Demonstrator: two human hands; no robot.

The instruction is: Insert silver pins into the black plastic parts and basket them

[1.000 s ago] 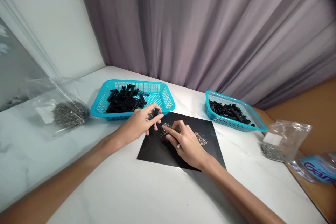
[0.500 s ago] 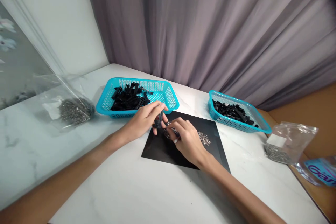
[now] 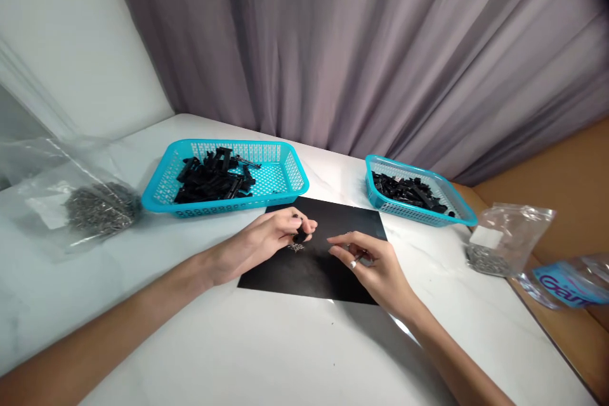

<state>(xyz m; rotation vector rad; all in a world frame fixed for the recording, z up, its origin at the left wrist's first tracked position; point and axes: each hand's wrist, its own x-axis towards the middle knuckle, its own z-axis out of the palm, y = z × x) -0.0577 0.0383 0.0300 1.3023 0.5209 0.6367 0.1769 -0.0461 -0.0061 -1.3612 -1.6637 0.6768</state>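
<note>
A black mat [image 3: 314, 263] lies on the white marble table. My left hand [image 3: 266, 240] rests at the mat's left edge, its fingers pinched on a small black plastic clip [image 3: 299, 236], just above a little heap of small metal springs [image 3: 297, 247]. My right hand [image 3: 373, 263] hovers over the mat's right half, fingers curled loosely with index and thumb stretched toward the left hand; nothing shows in it. A ring sits on one of its fingers.
A turquoise basket [image 3: 290, 184] of black clips stands behind the mat at left, a second turquoise basket [image 3: 457, 216] of black parts at right. Clear bags of metal springs lie far left [image 3: 95, 206] and far right [image 3: 499, 247]. A blue-labelled bag [image 3: 566, 285] lies by the right edge; grey curtain behind.
My hands have come apart: the right one drew back to the right off the springs, and the left one holds the clip lower, near the mat. The camera view shifted.
</note>
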